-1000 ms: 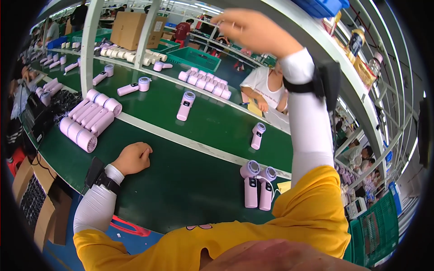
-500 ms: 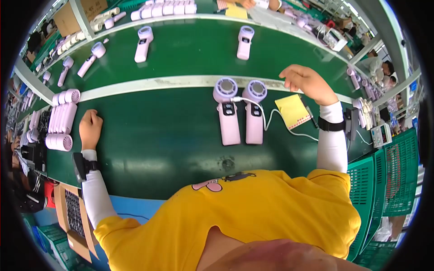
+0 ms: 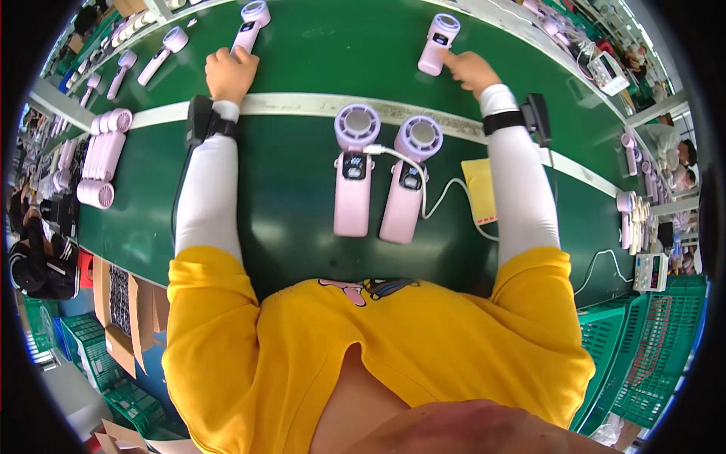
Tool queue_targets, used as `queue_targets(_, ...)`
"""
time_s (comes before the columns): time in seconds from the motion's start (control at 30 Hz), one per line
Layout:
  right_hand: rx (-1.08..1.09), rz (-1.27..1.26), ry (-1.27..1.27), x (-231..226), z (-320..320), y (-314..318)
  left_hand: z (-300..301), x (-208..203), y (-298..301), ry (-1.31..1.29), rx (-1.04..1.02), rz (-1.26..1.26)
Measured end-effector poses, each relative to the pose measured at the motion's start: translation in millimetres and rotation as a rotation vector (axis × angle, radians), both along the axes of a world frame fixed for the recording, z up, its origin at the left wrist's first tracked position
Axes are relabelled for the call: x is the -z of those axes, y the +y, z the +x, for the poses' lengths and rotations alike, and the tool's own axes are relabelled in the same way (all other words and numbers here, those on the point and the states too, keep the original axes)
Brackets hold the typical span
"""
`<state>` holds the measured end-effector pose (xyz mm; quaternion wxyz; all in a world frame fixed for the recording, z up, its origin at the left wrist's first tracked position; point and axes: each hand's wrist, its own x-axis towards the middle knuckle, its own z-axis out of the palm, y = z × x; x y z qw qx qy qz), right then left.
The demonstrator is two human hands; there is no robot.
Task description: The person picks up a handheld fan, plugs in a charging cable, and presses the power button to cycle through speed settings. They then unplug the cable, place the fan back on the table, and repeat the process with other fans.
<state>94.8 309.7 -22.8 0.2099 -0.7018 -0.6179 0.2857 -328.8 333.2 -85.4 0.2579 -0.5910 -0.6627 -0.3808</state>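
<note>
Left hand (image 3: 231,74) lies over the handle end of the first pink fan (image 3: 249,29) at eleven o'clock, right hand (image 3: 472,72) meets the second pink fan (image 3: 439,47) at one o'clock, neither grip's closure discernible, handles angled six-to-seven o'clock, presumably for easy reach

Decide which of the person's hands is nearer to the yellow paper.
Right. The right hand is beyond the yellow paper, across the white rail, at a pink fan. The left hand is farther off, well to the left, at another pink fan.
</note>
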Motion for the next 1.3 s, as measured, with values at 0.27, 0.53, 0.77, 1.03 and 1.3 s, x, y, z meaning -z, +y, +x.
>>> queue_targets(0.27, 0.116, 0.149, -0.203, 21, -27, 37, 9, -13, 65, -0.229, -0.075, -0.439)
queue_targets(0.53, -0.058, -0.046, 0.994, -17, -9, -54, 85, -93, -56, -1.407, 1.246, -0.586)
queue_targets(0.77, -0.329, 0.372, 1.163, -97, -48, -153, 162, -154, -142, -1.536, 1.868, -0.637)
queue_targets(1.03, -0.466, 0.460, 1.334, -117, -67, -205, 203, -193, -217, -1.268, 1.774, -0.342)
queue_targets(1.3, -0.631, 0.646, 1.251, -120, -71, -223, 206, -187, -232, -1.182, 1.771, -0.295)
